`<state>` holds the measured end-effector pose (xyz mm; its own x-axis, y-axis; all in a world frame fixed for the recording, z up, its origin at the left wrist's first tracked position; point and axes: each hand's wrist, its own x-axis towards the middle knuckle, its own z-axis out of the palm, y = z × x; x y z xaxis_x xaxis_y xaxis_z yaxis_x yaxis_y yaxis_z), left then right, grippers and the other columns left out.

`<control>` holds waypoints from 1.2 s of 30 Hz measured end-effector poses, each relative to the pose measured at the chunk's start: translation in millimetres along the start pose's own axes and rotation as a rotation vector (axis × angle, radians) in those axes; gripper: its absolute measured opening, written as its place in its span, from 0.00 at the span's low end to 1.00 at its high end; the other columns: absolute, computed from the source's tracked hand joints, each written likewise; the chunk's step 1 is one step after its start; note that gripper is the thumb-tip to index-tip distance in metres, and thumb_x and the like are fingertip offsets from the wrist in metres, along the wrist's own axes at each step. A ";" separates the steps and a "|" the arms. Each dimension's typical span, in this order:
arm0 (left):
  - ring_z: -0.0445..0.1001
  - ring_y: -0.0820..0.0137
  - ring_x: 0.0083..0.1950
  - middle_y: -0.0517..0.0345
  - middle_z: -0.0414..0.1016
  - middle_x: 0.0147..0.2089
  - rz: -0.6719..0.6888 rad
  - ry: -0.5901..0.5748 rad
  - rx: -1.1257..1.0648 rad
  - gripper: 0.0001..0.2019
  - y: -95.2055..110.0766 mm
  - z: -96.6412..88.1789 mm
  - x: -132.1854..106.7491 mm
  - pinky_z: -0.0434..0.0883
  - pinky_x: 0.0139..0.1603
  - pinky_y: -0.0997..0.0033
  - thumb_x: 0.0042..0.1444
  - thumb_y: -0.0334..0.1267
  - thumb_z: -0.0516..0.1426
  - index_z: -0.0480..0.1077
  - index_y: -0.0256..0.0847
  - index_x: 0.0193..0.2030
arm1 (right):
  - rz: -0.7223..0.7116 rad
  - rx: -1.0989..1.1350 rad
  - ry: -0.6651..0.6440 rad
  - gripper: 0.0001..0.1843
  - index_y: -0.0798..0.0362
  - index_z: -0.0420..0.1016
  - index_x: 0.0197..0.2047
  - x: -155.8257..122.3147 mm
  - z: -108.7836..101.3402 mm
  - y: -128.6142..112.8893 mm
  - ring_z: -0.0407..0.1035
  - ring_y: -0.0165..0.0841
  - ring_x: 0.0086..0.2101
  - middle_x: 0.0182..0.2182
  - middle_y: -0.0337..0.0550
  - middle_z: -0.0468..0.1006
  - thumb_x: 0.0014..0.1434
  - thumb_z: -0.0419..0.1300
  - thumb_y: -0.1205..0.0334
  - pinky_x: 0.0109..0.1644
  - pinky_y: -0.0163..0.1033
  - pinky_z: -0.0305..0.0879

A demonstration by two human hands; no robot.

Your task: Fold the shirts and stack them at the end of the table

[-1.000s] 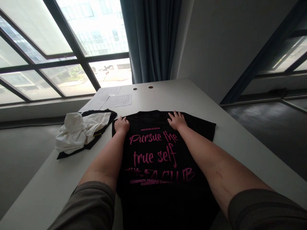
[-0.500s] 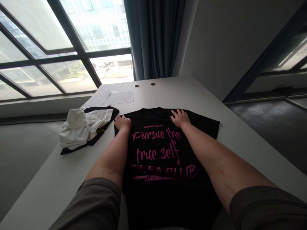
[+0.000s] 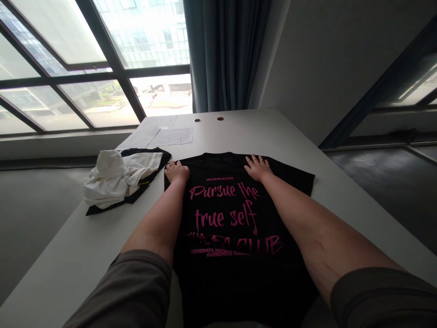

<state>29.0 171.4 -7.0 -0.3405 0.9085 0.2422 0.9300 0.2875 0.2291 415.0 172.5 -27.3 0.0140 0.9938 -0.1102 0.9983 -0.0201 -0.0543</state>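
A black T-shirt [image 3: 225, 273] with pink lettering lies spread on the white table, collar toward the far side and its lower part running down to the near edge of the view. My left hand [image 3: 176, 171] rests on the shirt's left shoulder, fingers slightly bent and apart. On the right shoulder, inward of the sleeve, my right hand [image 3: 258, 168] lies flat with its fingers spread. Both palms press down on the fabric. The left sleeve is mostly out of sight under or behind my left hand.
A crumpled white garment [image 3: 109, 180] sits on a dark cloth [image 3: 150, 182] at the table's left edge. Paper sheets [image 3: 172, 135] lie at the far left of the white table [image 3: 334, 218], near two round cable holes. A blue curtain [image 3: 227, 54] and windows stand behind.
The view has shifted slightly, moving the scene a little to the right in the picture. Both hands stay on the shirt's shoulders, and the shirt looks the same.
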 end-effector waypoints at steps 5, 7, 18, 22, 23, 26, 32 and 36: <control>0.66 0.46 0.64 0.37 0.71 0.64 0.008 0.002 0.026 0.21 2.9 2.2 0.8 0.64 0.63 0.47 0.63 0.42 0.51 0.76 0.39 0.57 | -0.002 -0.001 -0.024 0.39 0.41 0.41 0.81 -1.1 -3.7 -1.1 0.33 0.56 0.76 0.79 0.42 0.35 0.72 0.35 0.37 0.76 0.66 0.35; 0.66 0.46 0.64 0.36 0.70 0.64 0.004 0.000 0.019 0.21 4.2 2.5 0.4 0.63 0.64 0.48 0.63 0.41 0.51 0.76 0.38 0.57 | -0.005 -0.003 -0.017 0.39 0.41 0.41 0.81 -2.3 -4.0 -1.2 0.33 0.55 0.76 0.79 0.42 0.35 0.72 0.35 0.37 0.76 0.66 0.36; 0.66 0.47 0.63 0.37 0.70 0.64 0.012 0.002 0.002 0.21 6.5 -4.1 -4.1 0.64 0.64 0.49 0.62 0.41 0.52 0.76 0.38 0.57 | -0.017 -0.018 -0.002 0.40 0.40 0.42 0.81 -5.4 -5.4 -1.5 0.35 0.54 0.76 0.79 0.42 0.36 0.72 0.36 0.36 0.77 0.64 0.37; 0.67 0.47 0.62 0.38 0.71 0.63 0.015 -0.005 0.027 0.20 7.0 -5.6 -4.8 0.65 0.62 0.50 0.63 0.41 0.51 0.77 0.39 0.56 | -0.023 -0.020 -0.007 0.41 0.41 0.42 0.81 -5.5 -5.8 -1.4 0.34 0.54 0.76 0.79 0.43 0.35 0.71 0.36 0.33 0.77 0.64 0.37; 0.67 0.47 0.62 0.38 0.71 0.63 0.020 -0.004 0.031 0.20 7.1 -5.9 -5.2 0.65 0.61 0.50 0.63 0.41 0.51 0.77 0.38 0.56 | -0.029 -0.019 -0.008 0.42 0.41 0.42 0.81 -5.6 -5.9 -1.3 0.34 0.54 0.76 0.79 0.44 0.35 0.71 0.36 0.32 0.77 0.64 0.36; 0.67 0.46 0.61 0.36 0.71 0.63 0.049 -0.008 0.030 0.21 7.2 -6.8 -6.7 0.66 0.60 0.49 0.63 0.41 0.50 0.77 0.37 0.56 | -0.041 -0.013 -0.007 0.44 0.41 0.43 0.81 -6.0 -5.8 -1.2 0.34 0.54 0.76 0.79 0.44 0.35 0.70 0.37 0.30 0.77 0.64 0.36; 0.68 0.47 0.61 0.37 0.71 0.63 0.078 -0.017 0.048 0.22 6.9 -6.8 -7.2 0.66 0.59 0.48 0.64 0.41 0.49 0.76 0.39 0.57 | -0.037 -0.001 0.016 0.43 0.40 0.44 0.81 -5.8 -4.8 -1.0 0.35 0.54 0.76 0.79 0.44 0.37 0.70 0.38 0.30 0.77 0.64 0.37; 0.67 0.46 0.61 0.35 0.71 0.62 0.081 -0.023 0.053 0.22 7.2 -6.4 -7.3 0.66 0.59 0.49 0.64 0.41 0.49 0.76 0.37 0.58 | -0.039 0.002 0.031 0.43 0.40 0.46 0.80 -6.3 -4.2 -1.0 0.36 0.54 0.75 0.79 0.44 0.38 0.70 0.39 0.30 0.76 0.64 0.38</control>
<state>37.3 165.0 -1.0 -0.2608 0.9360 0.2364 0.9607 0.2276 0.1590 414.2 166.7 -22.4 -0.0231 0.9968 -0.0769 0.9980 0.0185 -0.0597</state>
